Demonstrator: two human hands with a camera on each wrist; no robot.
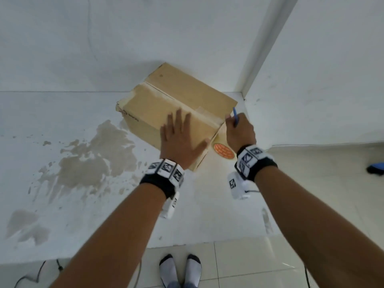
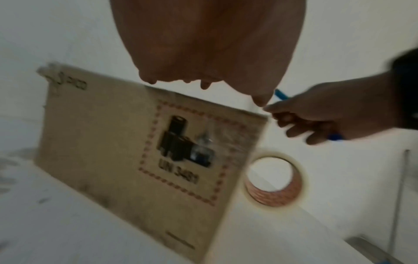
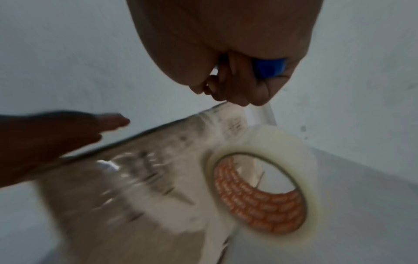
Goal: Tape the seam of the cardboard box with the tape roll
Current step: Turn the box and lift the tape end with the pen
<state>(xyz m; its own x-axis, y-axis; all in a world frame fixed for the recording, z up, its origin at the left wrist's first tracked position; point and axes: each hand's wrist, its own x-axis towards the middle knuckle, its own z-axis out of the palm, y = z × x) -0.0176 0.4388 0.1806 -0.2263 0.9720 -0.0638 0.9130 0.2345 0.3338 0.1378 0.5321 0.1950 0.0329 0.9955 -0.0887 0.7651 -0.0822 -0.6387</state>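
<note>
A brown cardboard box (image 1: 187, 94) stands on the white table (image 1: 83, 204), and old tape lies along its top seam (image 1: 166, 94). My left hand (image 1: 178, 134) lies flat with spread fingers on the near part of the box top. My right hand (image 1: 239, 129) is at the box's right corner, at the seam's end, with its fingers curled round a thin blue tool (image 1: 235, 116). The clear tape roll (image 1: 224, 152) with an orange core lies on the table against the box's right side, below that hand. In the right wrist view a clear strip (image 3: 262, 114) runs from the roll (image 3: 260, 210) up to the fingertips.
Brownish stains (image 1: 93, 152) cover the table left of the box. A white wall stands behind, and a white partition (image 1: 311, 80) closes the right side just past the box corner. The table's front edge (image 1: 124, 252) is near my feet, where cables lie on the tiled floor.
</note>
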